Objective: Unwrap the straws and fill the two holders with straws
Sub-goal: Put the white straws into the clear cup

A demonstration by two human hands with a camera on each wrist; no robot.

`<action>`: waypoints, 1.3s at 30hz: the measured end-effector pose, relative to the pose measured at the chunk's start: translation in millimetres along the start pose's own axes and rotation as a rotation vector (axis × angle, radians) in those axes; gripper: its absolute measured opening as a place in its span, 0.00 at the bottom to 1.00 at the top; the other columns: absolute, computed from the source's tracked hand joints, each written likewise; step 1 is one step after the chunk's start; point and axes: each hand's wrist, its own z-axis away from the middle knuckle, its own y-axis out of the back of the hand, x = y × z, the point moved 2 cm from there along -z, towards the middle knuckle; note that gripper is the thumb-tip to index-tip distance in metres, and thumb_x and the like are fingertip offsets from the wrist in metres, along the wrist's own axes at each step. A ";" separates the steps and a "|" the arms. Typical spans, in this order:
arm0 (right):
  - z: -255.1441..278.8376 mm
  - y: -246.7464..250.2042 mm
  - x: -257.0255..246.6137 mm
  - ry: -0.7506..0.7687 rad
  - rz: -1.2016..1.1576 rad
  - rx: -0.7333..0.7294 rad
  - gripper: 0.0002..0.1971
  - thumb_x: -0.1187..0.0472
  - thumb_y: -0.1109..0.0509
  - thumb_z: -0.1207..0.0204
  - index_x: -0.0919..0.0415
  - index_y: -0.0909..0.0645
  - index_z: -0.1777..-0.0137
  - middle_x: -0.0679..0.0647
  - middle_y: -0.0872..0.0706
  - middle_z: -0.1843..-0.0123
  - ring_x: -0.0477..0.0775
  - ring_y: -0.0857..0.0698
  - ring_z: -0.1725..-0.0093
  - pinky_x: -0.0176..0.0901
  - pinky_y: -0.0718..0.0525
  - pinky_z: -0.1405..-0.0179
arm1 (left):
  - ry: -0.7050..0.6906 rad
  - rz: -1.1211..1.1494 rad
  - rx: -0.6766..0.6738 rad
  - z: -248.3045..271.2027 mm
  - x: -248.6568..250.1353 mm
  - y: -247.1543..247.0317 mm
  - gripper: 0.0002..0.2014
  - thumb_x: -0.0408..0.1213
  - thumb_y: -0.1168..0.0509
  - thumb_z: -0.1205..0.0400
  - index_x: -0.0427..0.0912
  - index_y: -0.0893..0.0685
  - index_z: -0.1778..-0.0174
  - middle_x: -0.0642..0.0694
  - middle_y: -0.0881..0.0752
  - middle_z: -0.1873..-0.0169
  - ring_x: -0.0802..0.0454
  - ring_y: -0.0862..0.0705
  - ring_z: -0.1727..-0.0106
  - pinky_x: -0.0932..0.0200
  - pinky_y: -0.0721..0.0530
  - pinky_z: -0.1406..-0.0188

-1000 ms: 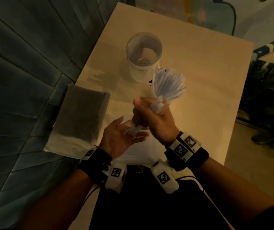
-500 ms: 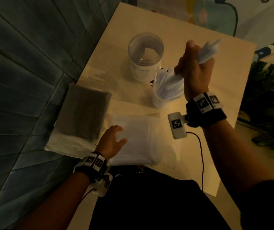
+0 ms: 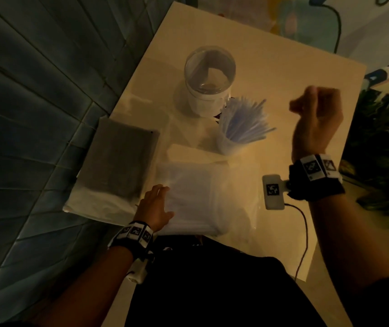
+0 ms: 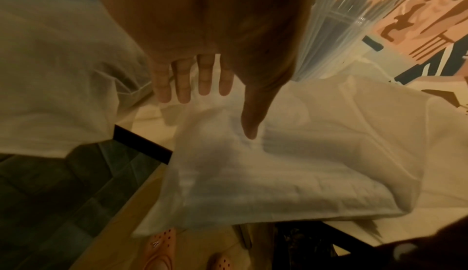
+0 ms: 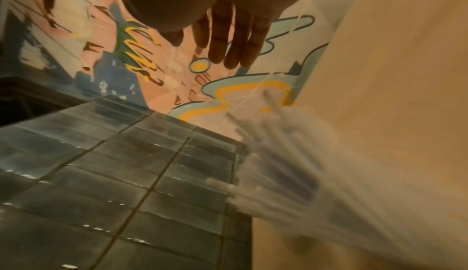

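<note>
A clear empty jar holder (image 3: pixel 210 76) stands at the table's far middle. Just in front of it a smaller clear holder (image 3: pixel 230 143) carries a fanned bunch of pale straws (image 3: pixel 245 121), which the right wrist view shows blurred (image 5: pixel 278 164). A white plastic bag of wrapped straws (image 3: pixel 196 199) lies at the near edge. My left hand (image 3: pixel 165 199) rests on the bag's left end with fingers straight, and the thumb (image 4: pixel 250 130) presses into the bag (image 4: pixel 278 164). My right hand (image 3: pixel 306 100) hovers to the right of the straws, relaxed and holding nothing.
A flat grey packet (image 3: pixel 120 161) on white wrapping lies at the table's left edge. A strip of clear wrapper (image 3: pixel 196 154) lies between bag and holder. Beyond the left edge is a tiled floor (image 3: pixel 35 114). A plant (image 3: pixel 382 149) stands at the right.
My right hand carried the straw bunch to the smaller holder, let it go and drew off to the right. My left hand dropped onto the bag.
</note>
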 end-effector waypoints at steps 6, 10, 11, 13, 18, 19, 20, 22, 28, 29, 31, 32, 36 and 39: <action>67.6 59.4 89.3 -0.413 0.531 -0.356 0.10 0.58 0.31 0.18 0.55 0.21 0.62 0.57 0.14 0.69 0.56 0.17 0.71 0.55 0.14 0.62 | 0.077 -0.033 0.003 -3.7 3.2 -0.2 0.38 0.50 0.26 0.25 0.50 0.36 0.21 0.47 0.37 0.22 0.38 0.27 0.27 0.42 0.22 0.34; 118.4 61.8 115.8 -0.584 0.906 -1.017 0.10 0.68 0.32 0.21 0.59 0.14 0.62 0.58 0.11 0.60 0.60 0.13 0.58 0.54 0.14 0.51 | 0.109 -0.064 -0.016 -5.3 4.9 -3.1 0.41 0.49 0.26 0.25 0.51 0.40 0.18 0.46 0.37 0.20 0.38 0.29 0.25 0.42 0.23 0.33; 128.1 56.5 113.5 -0.585 0.902 -1.087 0.11 0.68 0.33 0.21 0.55 0.15 0.62 0.56 0.11 0.58 0.58 0.13 0.56 0.52 0.16 0.51 | 0.107 -0.074 -0.022 -6.0 6.0 -3.5 0.42 0.48 0.26 0.24 0.51 0.41 0.18 0.46 0.38 0.20 0.38 0.30 0.25 0.41 0.23 0.32; 143.0 44.0 111.0 -0.536 0.794 -1.163 0.10 0.60 0.29 0.21 0.43 0.18 0.61 0.49 0.12 0.57 0.54 0.13 0.54 0.49 0.17 0.51 | 0.108 -0.091 -0.037 -7.4 6.8 -4.9 0.42 0.48 0.26 0.25 0.51 0.41 0.17 0.46 0.39 0.20 0.38 0.31 0.24 0.40 0.24 0.32; 159.9 2.7 108.7 -0.457 0.569 -1.209 0.27 0.36 0.27 0.28 0.45 0.20 0.31 0.43 0.17 0.34 0.46 0.19 0.38 0.48 0.21 0.34 | 0.128 -0.089 -0.053 -10.3 4.5 -10.6 0.43 0.53 0.27 0.25 0.51 0.42 0.18 0.45 0.38 0.20 0.37 0.31 0.24 0.34 0.26 0.30; 161.8 -4.9 111.7 -0.462 0.535 -1.199 0.29 0.40 0.26 0.26 0.48 0.23 0.27 0.45 0.20 0.30 0.48 0.21 0.34 0.49 0.23 0.31 | 0.128 -0.083 -0.049 -10.7 4.2 -11.3 0.43 0.55 0.27 0.25 0.51 0.42 0.18 0.45 0.37 0.20 0.36 0.31 0.25 0.33 0.26 0.30; 163.6 -13.1 113.0 -0.444 0.525 -1.213 0.29 0.47 0.27 0.22 0.53 0.26 0.24 0.48 0.22 0.28 0.50 0.22 0.31 0.50 0.25 0.28 | 0.126 -0.076 -0.047 -10.9 3.8 -11.9 0.43 0.56 0.28 0.25 0.51 0.41 0.18 0.45 0.37 0.21 0.36 0.30 0.25 0.32 0.26 0.31; 169.5 -24.7 121.9 -0.449 0.536 -1.230 0.26 0.60 0.31 0.18 0.63 0.30 0.21 0.57 0.25 0.25 0.58 0.26 0.25 0.55 0.30 0.22 | 0.117 -0.065 -0.042 -10.4 2.8 -13.5 0.42 0.57 0.29 0.25 0.51 0.41 0.18 0.45 0.36 0.21 0.36 0.30 0.26 0.32 0.26 0.31; 175.3 -53.4 124.2 -0.625 0.503 -1.000 0.24 0.50 0.40 0.13 0.60 0.31 0.20 0.52 0.27 0.23 0.53 0.29 0.23 0.55 0.36 0.18 | 0.112 -0.044 -0.049 -11.2 -0.5 -15.9 0.40 0.51 0.27 0.27 0.52 0.38 0.21 0.46 0.34 0.24 0.36 0.30 0.28 0.32 0.25 0.33; 177.2 -57.3 127.6 -0.590 0.542 -1.024 0.23 0.51 0.40 0.13 0.61 0.29 0.22 0.56 0.24 0.24 0.56 0.27 0.24 0.55 0.32 0.20 | 0.108 -0.038 -0.045 -10.9 -1.0 -15.9 0.39 0.51 0.27 0.28 0.52 0.37 0.23 0.46 0.33 0.25 0.36 0.29 0.28 0.32 0.24 0.33; 178.8 -63.2 132.5 -0.546 0.586 -0.983 0.23 0.49 0.41 0.14 0.60 0.26 0.25 0.59 0.22 0.26 0.58 0.24 0.26 0.56 0.30 0.22 | 0.099 -0.034 -0.029 -9.6 -2.1 -17.0 0.38 0.49 0.27 0.28 0.51 0.36 0.24 0.46 0.32 0.26 0.36 0.28 0.30 0.34 0.23 0.35; 179.0 -66.0 134.7 -0.534 0.576 -0.941 0.23 0.45 0.43 0.15 0.58 0.25 0.27 0.58 0.20 0.27 0.58 0.22 0.28 0.58 0.29 0.23 | 0.091 -0.035 -0.019 -8.7 -2.2 -17.4 0.37 0.48 0.27 0.28 0.50 0.35 0.24 0.45 0.31 0.27 0.36 0.27 0.31 0.35 0.23 0.35; 175.5 -73.2 137.1 -0.497 0.571 -0.905 0.25 0.45 0.42 0.17 0.63 0.23 0.30 0.63 0.19 0.31 0.62 0.20 0.32 0.63 0.25 0.26 | 0.068 -0.037 0.010 -7.6 -2.2 -18.1 0.36 0.44 0.26 0.26 0.47 0.35 0.23 0.44 0.31 0.26 0.37 0.28 0.30 0.37 0.22 0.35; 173.6 -69.9 143.6 -0.644 0.463 -0.798 0.38 0.33 0.42 0.24 0.59 0.29 0.22 0.59 0.24 0.24 0.60 0.25 0.26 0.62 0.31 0.21 | 0.080 -0.031 -0.001 -7.6 -2.8 -18.5 0.38 0.45 0.26 0.24 0.48 0.37 0.21 0.44 0.34 0.23 0.38 0.30 0.27 0.37 0.24 0.32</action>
